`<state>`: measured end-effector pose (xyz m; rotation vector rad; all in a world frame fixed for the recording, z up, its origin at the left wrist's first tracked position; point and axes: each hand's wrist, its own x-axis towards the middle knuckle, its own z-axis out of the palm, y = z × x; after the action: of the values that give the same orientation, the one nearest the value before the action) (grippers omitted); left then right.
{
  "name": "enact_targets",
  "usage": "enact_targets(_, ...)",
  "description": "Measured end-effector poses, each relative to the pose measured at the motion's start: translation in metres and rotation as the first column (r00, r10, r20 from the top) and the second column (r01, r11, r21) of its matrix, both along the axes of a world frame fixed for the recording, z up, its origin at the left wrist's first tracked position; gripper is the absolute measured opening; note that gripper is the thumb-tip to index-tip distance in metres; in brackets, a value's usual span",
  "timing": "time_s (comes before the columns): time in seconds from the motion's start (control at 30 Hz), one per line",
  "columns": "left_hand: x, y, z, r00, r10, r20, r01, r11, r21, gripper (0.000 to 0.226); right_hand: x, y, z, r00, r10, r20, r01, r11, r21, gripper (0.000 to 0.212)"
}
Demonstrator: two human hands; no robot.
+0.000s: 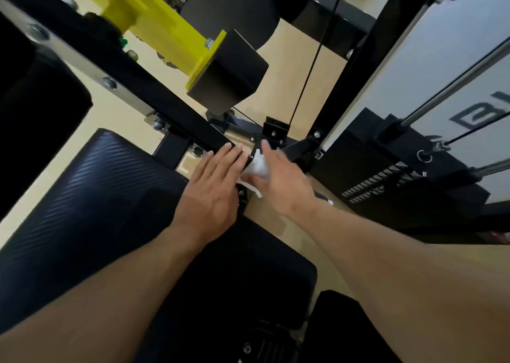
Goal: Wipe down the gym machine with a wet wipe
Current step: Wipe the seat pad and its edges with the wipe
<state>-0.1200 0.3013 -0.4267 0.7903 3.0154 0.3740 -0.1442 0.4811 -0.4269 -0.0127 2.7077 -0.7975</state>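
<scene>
Nearest me lay the black seat pad, and both my forearms reached out over it toward the frame. My left hand lay flat, fingers straight and together, its grip released and holding nothing; the fingertips rested on the lower end of the black frame bar where that bar met the bracket. My right hand was just beside it, a little further to the right, and the wet wipe sat bunched between the two hands, under my right palm and against the end of the bar. Motion blur kept me from telling whether my right fingers curled round the wipe or only pressed it flat, so I could not tell that grip. The bar's long axis ran away from the wipe up and to the left, toward the yellow bracket and the black block bolted to it. I judged the next stroke would have to follow that line, with my right hand carrying the wipe. Further right stood the weight stack, its guide rods and a thin cable.
</scene>
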Motion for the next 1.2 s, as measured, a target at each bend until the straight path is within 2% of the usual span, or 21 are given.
enact_targets(0.03,-0.001,0.001,-0.001,1.0,0.005,0.003,-0.005,0.999,-0.04,0.068,-0.006,-0.002,-0.002,0.998,0.052,0.026,-0.053,0.997,0.056,0.068)
enact_targets(0.1,0.0,0.003,-0.002,1.0,0.012,0.016,-0.01,0.994,-0.111,0.068,-0.009,-0.003,-0.004,0.992,0.123,-0.03,-0.117,0.979,0.169,0.05)
enact_targets(0.2,0.001,0.007,-0.002,1.0,0.019,0.016,-0.016,0.981,-0.193,0.071,0.003,0.018,-0.009,0.986,0.149,-0.07,-0.13,0.966,0.222,0.046)
enact_targets(0.33,-0.002,0.009,-0.001,1.0,0.021,-0.007,-0.022,0.968,-0.249,0.072,0.021,0.049,-0.011,0.989,0.143,0.026,-0.144,0.948,0.283,0.048)
enact_targets(0.53,-0.002,0.01,-0.004,0.999,0.027,-0.029,-0.034,0.963,-0.268,0.074,-0.007,0.0,-0.006,0.987,0.147,-0.069,-0.127,0.964,0.231,0.045)
enact_targets(0.63,-0.002,0.01,-0.003,0.999,0.031,-0.027,-0.037,0.964,-0.264,0.076,0.01,0.018,-0.01,0.994,0.084,-0.068,-0.073,0.987,0.14,0.039)
enact_targets(0.77,-0.002,0.011,-0.002,0.999,0.027,-0.03,-0.034,0.966,-0.257,0.075,0.033,0.051,-0.016,0.999,0.049,-0.004,-0.047,0.97,0.238,0.031)
enact_targets(0.87,-0.003,0.011,-0.003,0.999,0.02,-0.037,-0.029,0.965,-0.26,0.075,0.009,0.022,-0.012,0.997,0.069,-0.021,-0.063,0.976,0.21,0.042)
enact_targets(0.97,-0.003,0.01,-0.003,0.999,0.021,-0.033,-0.029,0.965,-0.261,0.076,-0.009,-0.009,-0.009,0.993,0.096,-0.064,-0.077,0.966,0.247,0.046)
enact_targets(1.07,-0.003,0.01,-0.002,0.999,0.023,-0.025,-0.028,0.964,-0.263,0.076,0.009,0.019,-0.012,0.998,0.049,-0.032,-0.042,0.983,0.181,0.038)
enact_targets(1.2,-0.003,0.011,-0.001,0.999,0.029,-0.023,-0.034,0.966,-0.258,0.077,0.038,0.061,-0.018,0.999,0.001,0.034,-0.011,0.962,0.273,0.032)
